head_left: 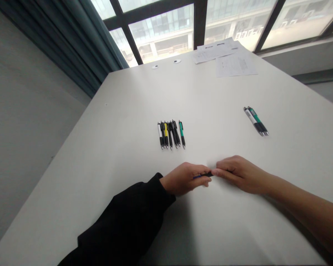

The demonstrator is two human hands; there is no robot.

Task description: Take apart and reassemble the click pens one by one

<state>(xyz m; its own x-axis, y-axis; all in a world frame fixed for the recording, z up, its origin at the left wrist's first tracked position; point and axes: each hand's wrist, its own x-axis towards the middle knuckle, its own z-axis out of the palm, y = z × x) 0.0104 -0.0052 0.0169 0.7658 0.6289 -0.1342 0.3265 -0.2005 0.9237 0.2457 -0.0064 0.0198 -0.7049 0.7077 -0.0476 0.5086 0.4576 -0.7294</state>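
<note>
One pen (203, 175) lies crosswise between the hands, its long axis running left to right, over the bench (122, 147). The left hand (182, 179) clasps its blue end; the right hand (240, 174) pinches its black end. Other pens (170, 135) lie ahead, nearer the left hand.

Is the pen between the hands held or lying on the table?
Held: the left hand holds the pen, and the right hand's fingertips touch its black end.
</note>
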